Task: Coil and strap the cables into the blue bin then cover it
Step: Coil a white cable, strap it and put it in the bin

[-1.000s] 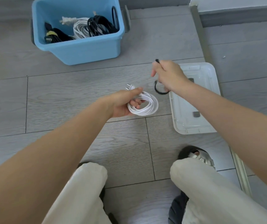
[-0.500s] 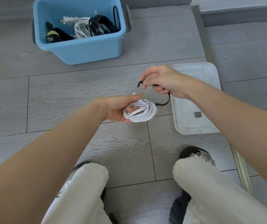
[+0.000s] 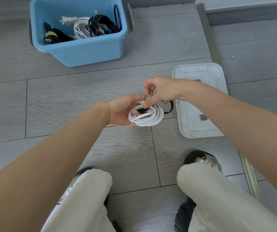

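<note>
Grey floor (image 3: 50,101), white coil (image 3: 148,118) flat in left hand (image 3: 122,113)

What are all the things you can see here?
blue bin: one, blue, on the floor, far left.
coiled cables in bin: several, black and white.
white cable coil: one, white, in the left hand.
black strap: one, black, being threaded through the coil.
lid: one, whitish, on the floor at right.
floor: grey wood planks.
left hand: cradles the coil.
right hand: pinches the strap.
</note>
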`<control>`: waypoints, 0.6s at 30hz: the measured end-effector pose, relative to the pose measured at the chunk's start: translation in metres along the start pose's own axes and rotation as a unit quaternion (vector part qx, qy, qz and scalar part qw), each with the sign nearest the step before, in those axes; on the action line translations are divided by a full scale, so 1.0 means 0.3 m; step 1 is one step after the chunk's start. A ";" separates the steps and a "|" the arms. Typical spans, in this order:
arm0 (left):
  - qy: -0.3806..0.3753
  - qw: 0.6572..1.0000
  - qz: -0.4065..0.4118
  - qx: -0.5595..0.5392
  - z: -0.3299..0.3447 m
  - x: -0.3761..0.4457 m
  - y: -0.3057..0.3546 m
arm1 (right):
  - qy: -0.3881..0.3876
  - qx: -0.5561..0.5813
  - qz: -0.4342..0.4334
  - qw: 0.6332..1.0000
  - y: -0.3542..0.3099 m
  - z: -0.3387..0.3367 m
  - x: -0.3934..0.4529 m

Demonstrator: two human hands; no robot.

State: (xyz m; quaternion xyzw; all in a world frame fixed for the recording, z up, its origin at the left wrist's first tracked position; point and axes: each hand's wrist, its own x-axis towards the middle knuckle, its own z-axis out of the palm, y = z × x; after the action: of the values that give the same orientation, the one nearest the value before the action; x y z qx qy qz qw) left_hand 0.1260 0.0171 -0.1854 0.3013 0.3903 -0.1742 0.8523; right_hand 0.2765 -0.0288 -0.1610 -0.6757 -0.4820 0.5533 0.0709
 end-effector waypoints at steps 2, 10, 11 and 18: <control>-0.050 0.999 0.001 0.008 -0.010 -0.008 -0.002 | -0.039 0.005 0.048 0.998 0.010 0.013 0.000; -0.066 0.995 -0.004 0.080 -0.027 -0.026 -0.005 | -0.141 0.110 0.064 0.982 0.052 -0.001 -0.024; -0.052 0.994 -0.002 0.096 -0.026 -0.021 -0.007 | -0.130 0.101 0.068 0.984 0.048 -0.001 -0.022; 0.024 0.989 0.008 0.145 0.000 0.008 0.000 | -0.084 0.091 0.062 0.990 0.049 0.007 -0.004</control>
State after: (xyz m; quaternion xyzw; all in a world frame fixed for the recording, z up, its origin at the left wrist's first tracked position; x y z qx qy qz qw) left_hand 0.1274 0.0170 -0.1872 0.4290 0.3790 -0.2143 0.7915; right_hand 0.2833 -0.0384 -0.1702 -0.6465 -0.3911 0.6526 0.0568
